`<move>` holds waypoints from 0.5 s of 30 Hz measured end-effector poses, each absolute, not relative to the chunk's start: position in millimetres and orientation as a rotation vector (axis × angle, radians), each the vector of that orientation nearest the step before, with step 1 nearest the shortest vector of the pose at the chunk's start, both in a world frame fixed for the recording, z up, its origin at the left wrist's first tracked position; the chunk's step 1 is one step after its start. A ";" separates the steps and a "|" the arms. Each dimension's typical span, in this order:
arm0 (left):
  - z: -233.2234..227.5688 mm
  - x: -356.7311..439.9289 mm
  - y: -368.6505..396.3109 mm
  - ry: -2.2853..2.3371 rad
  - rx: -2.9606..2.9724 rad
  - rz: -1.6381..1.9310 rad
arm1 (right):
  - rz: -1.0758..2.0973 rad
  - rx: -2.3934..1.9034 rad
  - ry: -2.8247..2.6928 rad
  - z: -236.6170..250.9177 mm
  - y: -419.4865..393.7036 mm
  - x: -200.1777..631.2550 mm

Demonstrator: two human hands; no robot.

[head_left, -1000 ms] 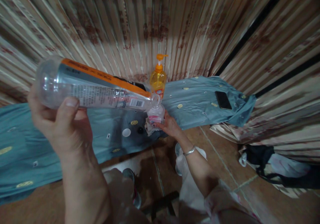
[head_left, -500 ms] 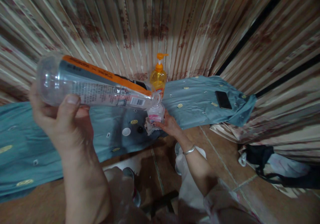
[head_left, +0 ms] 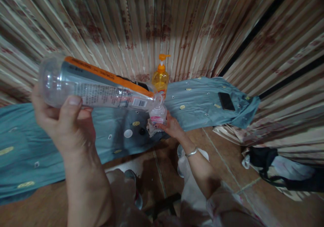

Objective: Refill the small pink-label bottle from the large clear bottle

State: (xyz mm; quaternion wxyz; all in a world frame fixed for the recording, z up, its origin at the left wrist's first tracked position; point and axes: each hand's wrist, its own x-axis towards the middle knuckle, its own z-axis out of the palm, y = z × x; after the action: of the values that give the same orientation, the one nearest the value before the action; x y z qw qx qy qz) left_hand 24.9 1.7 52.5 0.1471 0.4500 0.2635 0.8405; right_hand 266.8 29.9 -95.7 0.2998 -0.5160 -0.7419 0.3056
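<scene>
Large clear plastic bottle (head_left: 101, 88), orange-and-grey labelled: in left hand (head_left: 64, 119), near-horizontal, neck tipped down to top of small clear pink-labelled bottle (head_left: 158, 115), upright in right hand (head_left: 172, 126)

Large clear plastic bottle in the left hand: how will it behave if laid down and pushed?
The large clear plastic bottle with orange stripe is probably light: its raised base end looks empty. Its round body would likely roll on the teal patterned cloth. Its smooth, shiny wall may slip in the left hand.

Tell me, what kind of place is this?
Probably a room in someone's home: I see a pleated, flowery curtain, a patterned blue-green cloth with a phone on it, and a tiled floor.
</scene>
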 end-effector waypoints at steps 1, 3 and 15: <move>52.7 24.8 1.9 0.754 1.311 2.421 | 0.813 -1.376 -1.971 -95.4 29.8 266.9; 53.3 24.6 2.0 0.749 1.334 2.416 | 0.814 -1.387 -1.975 -94.6 29.6 266.9; 52.9 24.6 2.0 0.777 1.321 2.423 | 0.798 -1.386 -1.985 -95.2 28.8 266.5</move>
State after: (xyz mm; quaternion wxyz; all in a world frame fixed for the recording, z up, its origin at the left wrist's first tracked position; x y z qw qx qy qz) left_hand 24.6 2.0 52.9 0.1370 0.4565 0.2685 0.8371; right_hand 266.5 28.8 -95.2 0.2917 -0.5201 -0.7448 0.2995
